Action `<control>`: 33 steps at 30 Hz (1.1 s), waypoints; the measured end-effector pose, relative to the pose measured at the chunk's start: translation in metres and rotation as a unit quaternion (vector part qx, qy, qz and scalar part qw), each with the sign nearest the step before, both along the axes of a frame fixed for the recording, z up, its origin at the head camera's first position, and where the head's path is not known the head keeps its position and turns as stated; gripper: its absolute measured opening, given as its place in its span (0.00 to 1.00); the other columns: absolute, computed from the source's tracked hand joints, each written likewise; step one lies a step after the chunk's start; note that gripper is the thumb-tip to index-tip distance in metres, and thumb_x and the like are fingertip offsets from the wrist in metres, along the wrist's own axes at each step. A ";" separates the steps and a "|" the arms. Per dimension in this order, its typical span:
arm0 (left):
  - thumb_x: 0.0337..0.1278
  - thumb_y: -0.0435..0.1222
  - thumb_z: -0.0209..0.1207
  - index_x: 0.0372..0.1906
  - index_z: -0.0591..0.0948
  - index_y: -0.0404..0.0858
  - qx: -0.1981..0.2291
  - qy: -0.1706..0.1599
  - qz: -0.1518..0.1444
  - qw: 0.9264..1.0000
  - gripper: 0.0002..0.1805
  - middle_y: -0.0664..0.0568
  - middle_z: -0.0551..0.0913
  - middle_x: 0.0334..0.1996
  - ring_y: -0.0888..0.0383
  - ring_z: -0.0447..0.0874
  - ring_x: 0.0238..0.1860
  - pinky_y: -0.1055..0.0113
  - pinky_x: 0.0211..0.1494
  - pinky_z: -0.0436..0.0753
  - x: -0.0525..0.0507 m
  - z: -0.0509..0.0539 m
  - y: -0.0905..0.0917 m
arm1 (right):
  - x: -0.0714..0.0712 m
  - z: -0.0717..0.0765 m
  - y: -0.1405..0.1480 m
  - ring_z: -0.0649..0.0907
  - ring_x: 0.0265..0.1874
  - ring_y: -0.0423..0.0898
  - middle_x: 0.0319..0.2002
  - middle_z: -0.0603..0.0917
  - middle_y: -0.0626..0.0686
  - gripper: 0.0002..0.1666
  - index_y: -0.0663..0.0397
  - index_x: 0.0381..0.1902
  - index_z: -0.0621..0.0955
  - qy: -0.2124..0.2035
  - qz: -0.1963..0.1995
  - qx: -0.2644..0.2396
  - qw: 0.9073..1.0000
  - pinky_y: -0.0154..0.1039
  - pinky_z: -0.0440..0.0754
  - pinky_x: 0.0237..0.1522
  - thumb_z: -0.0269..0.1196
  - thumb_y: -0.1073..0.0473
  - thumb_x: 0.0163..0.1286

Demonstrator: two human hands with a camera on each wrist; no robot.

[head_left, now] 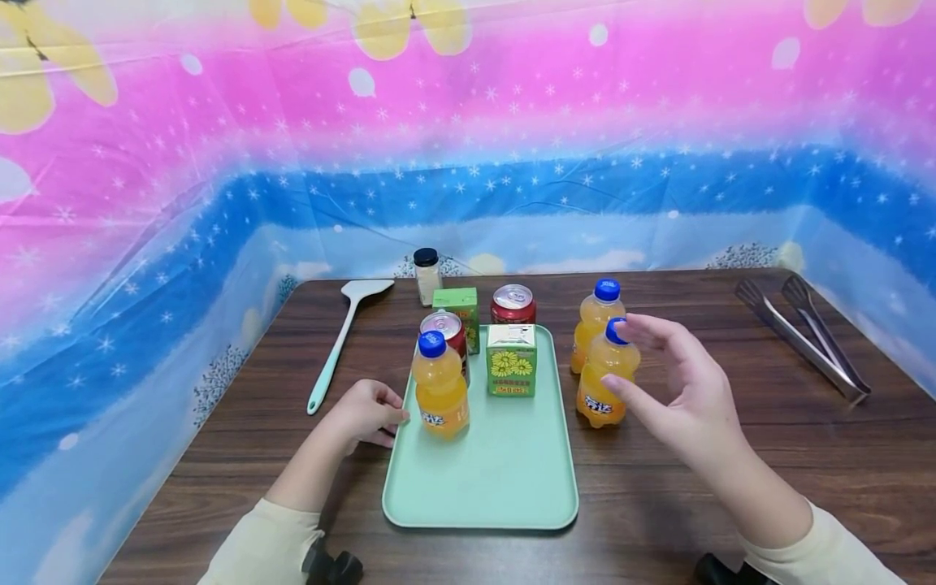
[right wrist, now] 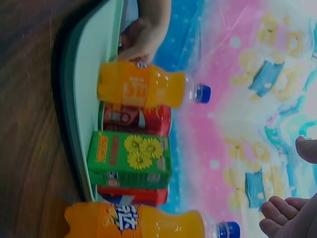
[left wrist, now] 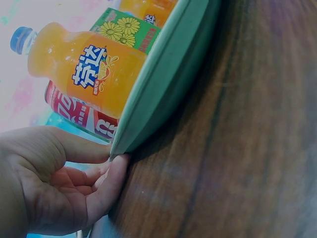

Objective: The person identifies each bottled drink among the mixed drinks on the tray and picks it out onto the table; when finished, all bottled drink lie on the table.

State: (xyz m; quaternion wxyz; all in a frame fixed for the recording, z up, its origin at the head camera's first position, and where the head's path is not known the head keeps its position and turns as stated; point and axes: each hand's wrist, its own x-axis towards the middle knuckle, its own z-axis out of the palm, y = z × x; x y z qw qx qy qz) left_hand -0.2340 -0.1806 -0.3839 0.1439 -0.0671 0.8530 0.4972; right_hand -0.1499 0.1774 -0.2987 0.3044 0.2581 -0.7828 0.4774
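From my end I see the left hand pinching the left rim of the tray, thumb above and fingers beneath. The right hand is spread wide, thumb and fingers curved apart beside the near bottle. In the head view its fingertips overlap that cap, but my right wrist view shows a gap — hand and bottle are apart.

The near bottle stands upright on the bench, just off the tray's right side, so it sits close to the right hand and across the tray from the left one. The far bottle stands right behind it. The tray lies between both hands.

On the tray, the third bottle stands upright near the left rim, just beside the left hand, with the left can behind it. The near carton stands to its right, with the right can behind. The far carton is at the tray's far end — I can't tell whether it's fully on it — and the jar stands beyond. I have the spatula lying to the left, the tongs far right.
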 end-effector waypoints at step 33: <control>0.55 0.28 0.61 0.37 0.75 0.28 -0.003 -0.007 0.001 1.000 0.08 0.40 0.76 0.31 0.51 0.78 0.29 0.61 0.28 0.84 -0.001 0.000 0.000 | 0.000 -0.022 -0.018 0.77 0.53 0.44 0.52 0.79 0.48 0.34 0.56 0.57 0.72 -0.074 0.062 0.039 0.995 0.30 0.71 0.57 0.72 0.68 0.52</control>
